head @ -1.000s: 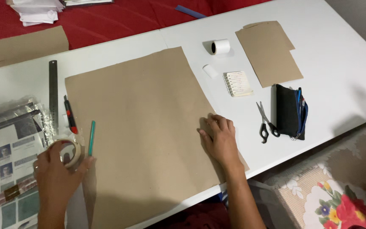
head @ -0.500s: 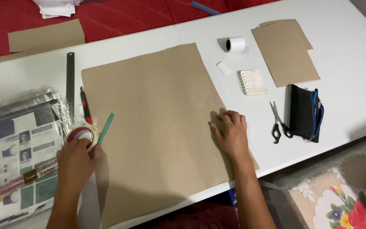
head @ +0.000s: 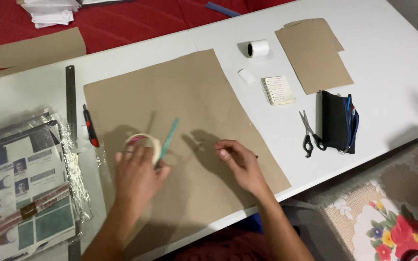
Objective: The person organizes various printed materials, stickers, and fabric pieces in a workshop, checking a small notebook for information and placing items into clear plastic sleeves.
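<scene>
**A:** What are the hands doing?

**B:** Seen from above, a person works at a white table (head: pixel 388 72) with a large sheet of brown paper (head: pixel 194 96) lying flat in front of them. The left hand (head: pixel 139 176) is over the sheet's near left part, with its fingers closed around a roll of pale tape (head: pixel 143 142). A slim teal stick (head: pixel 168 141) is caught in the same grip and slants up to the right.

**A:** And the other hand?

**B:** The right hand (head: pixel 238 164) hovers just above the paper, a little apart from the roll. Its fingers are loosely curled and parted, and it holds nothing that I can see.

**A:** Which step does that look like?

**B:** I judge that the tape is being readied. The roll is gripped, and the free hand is turned towards it. No strip is clearly drawn out.

**A:** What does the move after this call for?

**B:** It probably calls for a fingertip pinch on the tape's loose end while the left hand keeps the roll steady. I cannot make out where that end sits.

**A:** What else is nearby?

**B:** To the left are a steel ruler (head: pixel 70 104), a red and black utility knife (head: pixel 91 128) and a plastic-wrapped printed packet (head: pixel 25 183). To the right are scissors (head: pixel 309 133), a black pencil case (head: pixel 337 121), a small notepad (head: pixel 277 90), a white roll (head: pixel 258 48) and a smaller brown piece (head: pixel 313 55).
</scene>
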